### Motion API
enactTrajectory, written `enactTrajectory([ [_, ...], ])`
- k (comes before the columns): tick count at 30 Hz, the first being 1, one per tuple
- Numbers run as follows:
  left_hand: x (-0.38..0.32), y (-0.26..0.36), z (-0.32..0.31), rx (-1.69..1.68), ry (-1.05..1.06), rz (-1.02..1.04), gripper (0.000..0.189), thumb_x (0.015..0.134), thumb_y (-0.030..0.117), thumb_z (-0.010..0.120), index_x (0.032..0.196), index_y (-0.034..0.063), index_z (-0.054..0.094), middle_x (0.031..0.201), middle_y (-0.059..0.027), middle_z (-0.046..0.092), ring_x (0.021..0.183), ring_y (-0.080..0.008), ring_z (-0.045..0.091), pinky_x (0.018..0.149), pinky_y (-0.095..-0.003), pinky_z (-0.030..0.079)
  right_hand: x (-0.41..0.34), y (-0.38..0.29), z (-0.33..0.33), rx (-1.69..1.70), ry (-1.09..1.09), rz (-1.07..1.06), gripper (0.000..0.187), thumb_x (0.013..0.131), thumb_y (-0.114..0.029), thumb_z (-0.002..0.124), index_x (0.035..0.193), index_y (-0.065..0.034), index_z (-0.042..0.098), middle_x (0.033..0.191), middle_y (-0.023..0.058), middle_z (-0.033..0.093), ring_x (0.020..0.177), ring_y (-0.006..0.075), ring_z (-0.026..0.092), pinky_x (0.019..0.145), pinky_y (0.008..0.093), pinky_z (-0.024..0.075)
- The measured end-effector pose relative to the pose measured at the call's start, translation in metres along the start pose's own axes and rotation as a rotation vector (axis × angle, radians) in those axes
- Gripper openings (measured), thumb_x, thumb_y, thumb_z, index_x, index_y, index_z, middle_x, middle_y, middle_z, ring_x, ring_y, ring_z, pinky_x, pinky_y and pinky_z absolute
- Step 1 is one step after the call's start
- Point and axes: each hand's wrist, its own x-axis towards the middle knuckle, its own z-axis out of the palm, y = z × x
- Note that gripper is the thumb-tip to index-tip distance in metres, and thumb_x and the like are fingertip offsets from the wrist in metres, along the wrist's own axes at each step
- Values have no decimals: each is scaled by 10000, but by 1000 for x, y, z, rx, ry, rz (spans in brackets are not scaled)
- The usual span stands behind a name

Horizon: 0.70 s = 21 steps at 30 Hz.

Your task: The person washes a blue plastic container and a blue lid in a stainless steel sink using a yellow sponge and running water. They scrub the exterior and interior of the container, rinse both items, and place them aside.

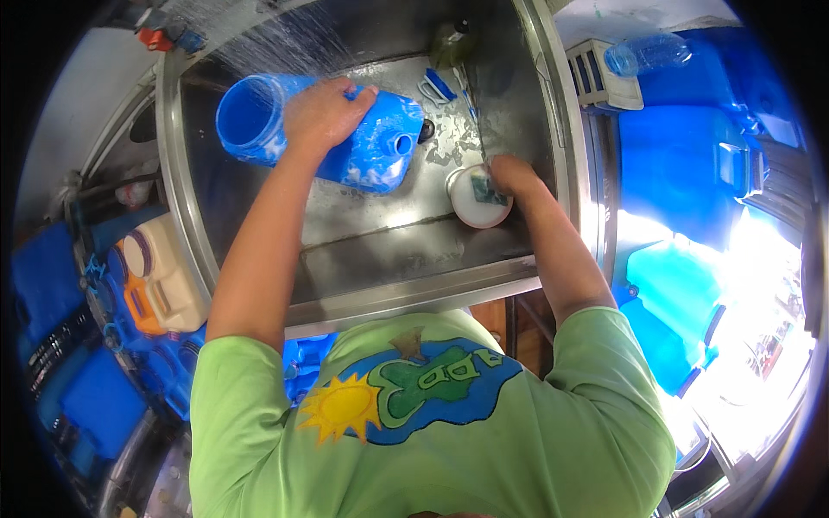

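A blue plastic water jug (375, 149) with soap suds on it lies tilted in the stainless steel sink (414, 272), its wide mouth facing left and a small spout at its right end. My left hand (327, 113) grips the top of the jug. Water sprays down over the jug's mouth from the upper left. On the right, my right hand (511, 175) is at the rim of a round white tub (476, 207) of whitish liquid, holding a dark green scouring pad (487, 189). Its fingers are partly hidden.
A blue-and-white brush (439, 86) and a dark bottle (451, 44) are at the sink's back. A clear plastic bottle (649, 54) rests on a pale plastic crate (602, 78) at right. Large blue jugs (673, 162) stand right; a cream jug (168, 272) stands left.
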Motion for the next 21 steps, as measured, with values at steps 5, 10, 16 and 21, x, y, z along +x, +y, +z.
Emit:
enactTrajectory([
  [5,21,-23,-6,-624,20,31,645,871,656,607,1066,48,697,1116,-113,711,1029,-287,653,879,-397,491,-13,-78,-36,945,463,-156,201,871,-173,642,1018,-46,696,989,155,727,928,333,702,788,407,540],
  [10,21,-19,-9,-1940,91,-140,631,877,496,717,1256,17,560,1094,-140,686,1001,-239,642,927,-402,501,31,-220,-114,682,894,-410,218,907,-200,608,1026,-26,665,929,199,705,886,360,692,764,425,540],
  [16,3,-17,6,-2427,-223,-329,357,952,301,655,1219,78,572,1134,-124,655,976,-276,657,826,-427,562,106,-294,-188,934,686,-428,389,930,-271,562,1179,25,604,1047,227,691,1015,361,681,880,437,533],
  [21,67,-41,-2,-939,67,53,378,931,294,654,1212,51,586,1163,-147,659,995,-303,677,818,-431,557,86,-288,-163,2423,339,-581,397,988,-271,525,1271,7,535,1087,240,648,899,353,676,769,436,584],
])
